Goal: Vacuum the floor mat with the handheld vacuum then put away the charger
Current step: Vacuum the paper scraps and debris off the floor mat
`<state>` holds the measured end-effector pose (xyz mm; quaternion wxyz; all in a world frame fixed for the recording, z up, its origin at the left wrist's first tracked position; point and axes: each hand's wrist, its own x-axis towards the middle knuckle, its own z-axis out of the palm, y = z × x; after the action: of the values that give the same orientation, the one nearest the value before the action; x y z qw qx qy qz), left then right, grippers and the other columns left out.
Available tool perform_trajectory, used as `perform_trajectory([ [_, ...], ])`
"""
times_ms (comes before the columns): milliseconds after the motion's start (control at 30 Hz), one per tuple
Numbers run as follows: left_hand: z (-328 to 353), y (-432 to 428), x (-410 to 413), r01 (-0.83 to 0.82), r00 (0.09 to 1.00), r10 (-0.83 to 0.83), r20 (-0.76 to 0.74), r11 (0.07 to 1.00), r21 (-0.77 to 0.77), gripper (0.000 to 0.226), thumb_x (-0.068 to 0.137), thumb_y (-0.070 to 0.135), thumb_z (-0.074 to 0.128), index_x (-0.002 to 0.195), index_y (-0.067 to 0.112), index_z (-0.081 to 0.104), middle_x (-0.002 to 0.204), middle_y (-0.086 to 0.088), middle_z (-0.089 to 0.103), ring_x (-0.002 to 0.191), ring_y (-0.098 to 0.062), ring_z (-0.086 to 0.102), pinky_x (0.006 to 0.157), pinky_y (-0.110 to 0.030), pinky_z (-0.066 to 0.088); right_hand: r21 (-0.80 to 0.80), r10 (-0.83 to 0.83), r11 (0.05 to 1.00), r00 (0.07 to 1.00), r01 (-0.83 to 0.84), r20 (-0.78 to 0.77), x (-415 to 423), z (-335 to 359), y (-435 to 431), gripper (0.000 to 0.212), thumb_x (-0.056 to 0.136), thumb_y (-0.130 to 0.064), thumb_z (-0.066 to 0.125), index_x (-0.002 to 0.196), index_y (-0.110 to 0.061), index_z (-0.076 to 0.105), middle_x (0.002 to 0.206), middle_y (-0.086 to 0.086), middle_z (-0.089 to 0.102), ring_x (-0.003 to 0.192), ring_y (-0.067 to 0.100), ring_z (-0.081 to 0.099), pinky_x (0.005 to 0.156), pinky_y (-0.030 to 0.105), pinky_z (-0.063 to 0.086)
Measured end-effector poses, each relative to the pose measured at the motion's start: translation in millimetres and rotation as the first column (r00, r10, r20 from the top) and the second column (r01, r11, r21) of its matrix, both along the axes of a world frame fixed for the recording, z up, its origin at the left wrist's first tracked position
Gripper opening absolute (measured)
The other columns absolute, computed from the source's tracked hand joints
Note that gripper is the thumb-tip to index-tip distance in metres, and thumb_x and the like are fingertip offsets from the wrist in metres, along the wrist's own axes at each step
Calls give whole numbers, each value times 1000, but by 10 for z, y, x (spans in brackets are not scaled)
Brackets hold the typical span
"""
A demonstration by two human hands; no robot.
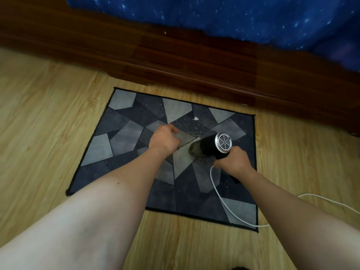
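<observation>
A grey and dark-blue patterned floor mat [120,141] lies on the wooden floor. My right hand [232,162] grips the handle of a black handheld vacuum [212,146] with a silver vented rear, its clear dust cup pointing left and down onto the mat. A white charger cable [224,201] runs from the handle across the mat and off to the right. My left hand [164,138] rests on the mat just left of the nozzle, fingers curled under, holding nothing that I can see. Small crumbs [187,129] and a white scrap [195,118] lie beyond the hands.
A dark wooden bed frame [194,61] runs along the far side of the mat, with a blue starry sheet [233,16] hanging over it. Light wood floor [48,114] surrounds the mat. The cable trails onto the floor at the right.
</observation>
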<state>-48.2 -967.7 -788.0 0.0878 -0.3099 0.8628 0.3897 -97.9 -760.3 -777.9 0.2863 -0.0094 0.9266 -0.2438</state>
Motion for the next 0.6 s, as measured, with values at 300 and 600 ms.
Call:
perform_trajectory([
  [300, 10, -18, 13, -9, 1000, 9, 8, 1000, 26, 36, 84, 12, 62, 120, 17, 59, 131, -7, 50, 110, -22, 55, 81, -24, 42, -64, -59, 996, 998, 59, 7, 18, 17, -79, 17, 71, -9, 75, 80, -12, 61, 72, -1, 58, 74, 17, 57, 56, 23, 41],
  [600, -18, -5, 10, -8, 1000, 7, 23, 999, 42, 39, 86, 13, 59, 124, 17, 57, 133, -8, 50, 116, -22, 53, 84, -22, 40, -110, -184, 976, 983, 185, 20, -2, -59, -167, 21, 70, -11, 76, 88, -5, 66, 81, 6, 63, 73, 18, 59, 58, 25, 44],
])
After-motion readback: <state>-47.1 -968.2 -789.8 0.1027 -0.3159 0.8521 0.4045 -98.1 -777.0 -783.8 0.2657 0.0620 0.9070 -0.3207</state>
